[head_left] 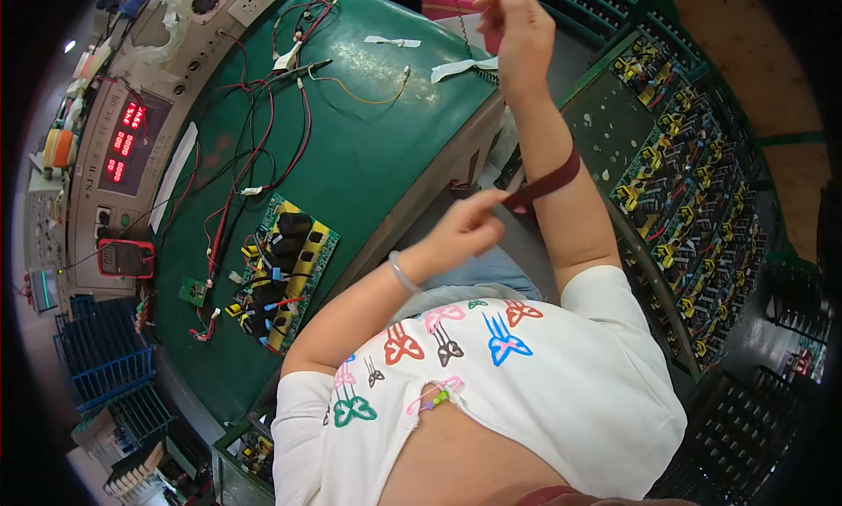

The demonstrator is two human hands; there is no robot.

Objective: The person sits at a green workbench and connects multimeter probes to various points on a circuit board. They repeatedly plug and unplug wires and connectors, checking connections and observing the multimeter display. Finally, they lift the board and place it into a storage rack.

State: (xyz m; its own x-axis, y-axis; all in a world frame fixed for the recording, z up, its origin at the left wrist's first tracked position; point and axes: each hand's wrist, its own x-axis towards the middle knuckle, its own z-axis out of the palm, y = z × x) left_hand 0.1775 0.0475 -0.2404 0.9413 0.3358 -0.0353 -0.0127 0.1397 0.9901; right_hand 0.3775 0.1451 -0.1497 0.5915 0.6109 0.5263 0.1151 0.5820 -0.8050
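Observation:
My left hand (pixel 465 232) reaches across to my right forearm. Its fingers are closed on a dark red band (pixel 554 180) that lies across the forearm below the elbow, and the band is pulled out from the skin on that side. My right hand (pixel 519 39) is raised at the far end of the green table. Its fingers are loosely curled with a gap, and nothing held shows clearly; a small red patch (pixel 493 43) appears inside the curl. A dark coiled cord (pixel 482 71) hangs close to the right hand.
On the green table (pixel 395 138) lie a circuit board (pixel 285 274), tangled wires (pixel 254 111) and white strips. A test panel (pixel 123 142) with red digits and a red meter (pixel 125 258) line the left. Racks of several boards (pixel 693 217) stand at the right.

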